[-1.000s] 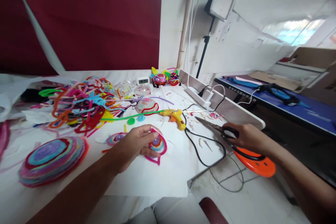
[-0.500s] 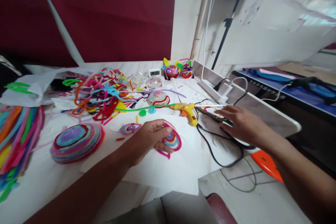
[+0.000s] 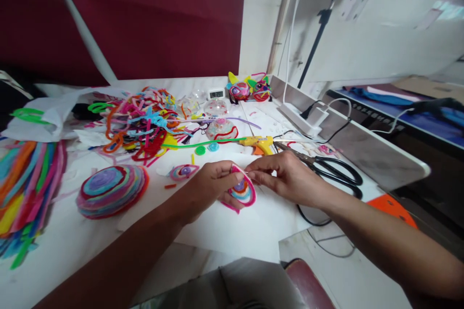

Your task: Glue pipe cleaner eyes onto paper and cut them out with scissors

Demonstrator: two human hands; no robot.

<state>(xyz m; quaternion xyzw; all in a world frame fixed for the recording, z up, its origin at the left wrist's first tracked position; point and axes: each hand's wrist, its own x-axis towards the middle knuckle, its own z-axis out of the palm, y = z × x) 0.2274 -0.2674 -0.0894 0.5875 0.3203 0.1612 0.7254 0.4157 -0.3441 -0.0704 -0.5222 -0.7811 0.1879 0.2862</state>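
My left hand [image 3: 206,186] is closed on a pipe-cleaner eye piece [image 3: 250,194], banded in pink, white, blue and orange around a purple centre. At the piece's upper right edge, the fingertips of my right hand [image 3: 290,178] are pinched together. What they grip, if anything, is too small to make out. A second pipe-cleaner eye [image 3: 184,172] lies left of my left hand on white paper [image 3: 232,236]. Beyond my hands is a yellow glue gun [image 3: 258,142] with a green pipe cleaner [image 3: 203,144] reaching left from it. Black-handled scissors [image 3: 339,170] lie behind my right wrist.
A striped pipe-cleaner dome [image 3: 112,190] sits at left, near a bundle of loose pipe cleaners [image 3: 29,183]. Behind are a tangled pile [image 3: 141,118], clear domes [image 3: 221,129], a small clock [image 3: 216,92] and two colourful animal heads [image 3: 250,89]. A power strip [image 3: 299,118] lies along the right edge.
My right hand has moved left from the scissors to the eye piece, its fingers now pinched at the edge. My left hand still holds the piece. The view has shifted slightly.
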